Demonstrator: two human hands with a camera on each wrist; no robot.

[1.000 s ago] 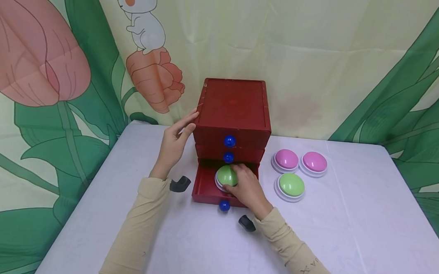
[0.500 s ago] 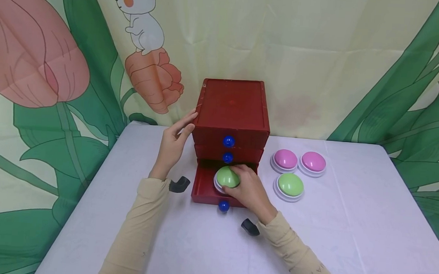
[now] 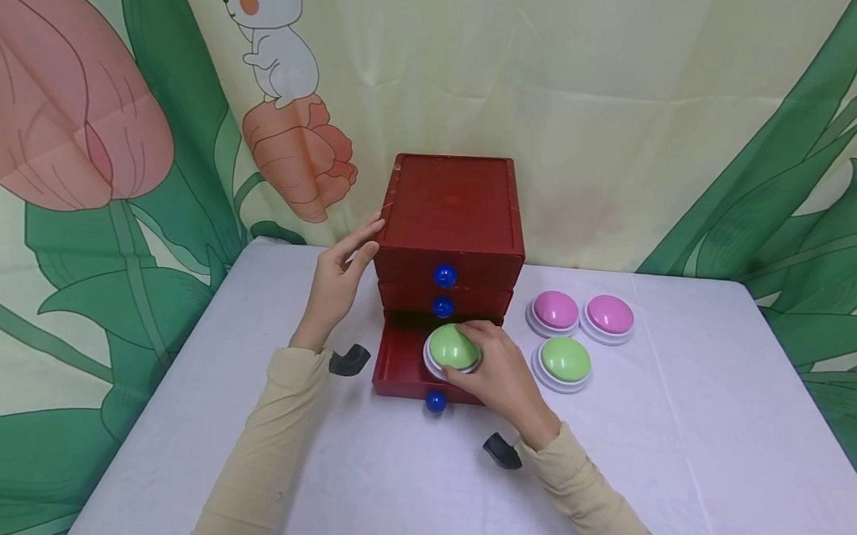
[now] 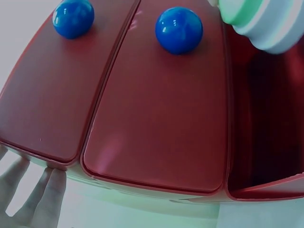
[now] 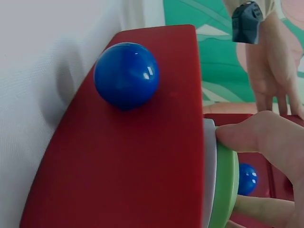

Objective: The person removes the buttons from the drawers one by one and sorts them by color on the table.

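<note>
My right hand [image 3: 499,376] holds a push button with a green dome [image 3: 453,346] and white base between thumb and fingers. The button is over the pulled-out bottom drawer [image 3: 397,367] of a dark red drawer cabinet [image 3: 452,204]. In the right wrist view, the green button [image 5: 225,180] shows beyond the drawer's front; whether its base touches the drawer floor I cannot tell. My left hand [image 3: 333,291] lies against the cabinet's left side with fairly straight fingers; the left wrist view catches its fingers [image 4: 50,197] at the cabinet's edge.
Right of the cabinet stand two pink buttons [image 3: 555,310] [image 3: 610,315] and another green button [image 3: 566,360] on the white tablecloth [image 3: 681,442]. Both upper drawers are closed, each with a blue knob [image 3: 445,276]. A printed curtain [image 3: 590,106] hangs behind.
The held green button has shifted slightly to the right over the drawer, with my right hand and forearm moving rightward too. My left hand stays at the cabinet's side.
</note>
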